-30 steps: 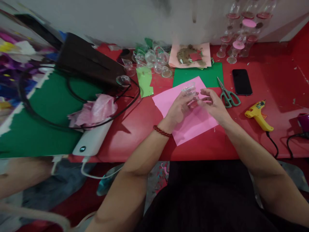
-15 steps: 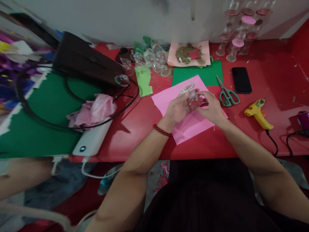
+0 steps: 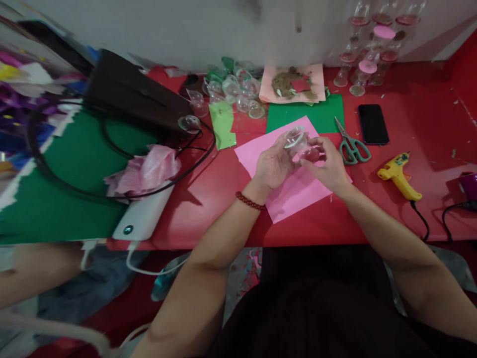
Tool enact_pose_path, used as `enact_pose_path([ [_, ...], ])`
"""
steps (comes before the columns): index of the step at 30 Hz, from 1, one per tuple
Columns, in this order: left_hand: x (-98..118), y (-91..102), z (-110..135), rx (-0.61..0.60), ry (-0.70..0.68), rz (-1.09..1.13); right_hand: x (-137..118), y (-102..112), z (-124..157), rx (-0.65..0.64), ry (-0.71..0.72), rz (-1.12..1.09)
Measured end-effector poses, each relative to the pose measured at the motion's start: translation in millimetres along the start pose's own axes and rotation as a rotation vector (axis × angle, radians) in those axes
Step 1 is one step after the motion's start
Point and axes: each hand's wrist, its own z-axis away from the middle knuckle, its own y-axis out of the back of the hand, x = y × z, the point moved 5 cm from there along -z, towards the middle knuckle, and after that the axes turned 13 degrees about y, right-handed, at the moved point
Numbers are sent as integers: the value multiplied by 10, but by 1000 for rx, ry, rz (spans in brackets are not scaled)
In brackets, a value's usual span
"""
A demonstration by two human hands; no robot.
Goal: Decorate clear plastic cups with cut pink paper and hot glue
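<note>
A clear plastic hourglass-shaped piece (image 3: 296, 138) is held tilted between my two hands, its wide rim toward the upper left and its other end, which looks reddish, toward the lower right. My left hand (image 3: 275, 166) cups it from the left with the fingers around its side. The fingertips of my right hand (image 3: 328, 166) grip the lower right end. Beneath both hands lies a sheet of pink paper (image 3: 294, 201) on the red tabletop. To the right of my right hand are scissors with green handles (image 3: 352, 148).
A yellow glue gun (image 3: 399, 176) and a black phone (image 3: 373, 124) lie at right. Similar clear pieces stand stacked (image 3: 367, 67) by the wall. Loose clear plastic cups (image 3: 238, 89), sand on pink paper (image 3: 266, 84) and green paper (image 3: 331, 112) are behind. A looped black cable (image 3: 74, 191) and white power bank (image 3: 143, 219) lie left.
The hourglass-shaped piece has turned in my hands, its wide rim tipping more toward me and its lower end swinging to the right. My right fingers have shifted slightly with it.
</note>
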Motion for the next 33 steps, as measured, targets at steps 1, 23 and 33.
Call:
enact_pose_path([
  [1, -9, 5, -11, -2, -6, -9, -7, 1, -5, -3, 12, -4],
  [23, 180, -7, 175, 298, -794, -987, 0, 89, 3, -38, 74, 382],
  [33, 132, 1, 126, 226, -492, -852, 103, 93, 20, -57, -1, 540],
])
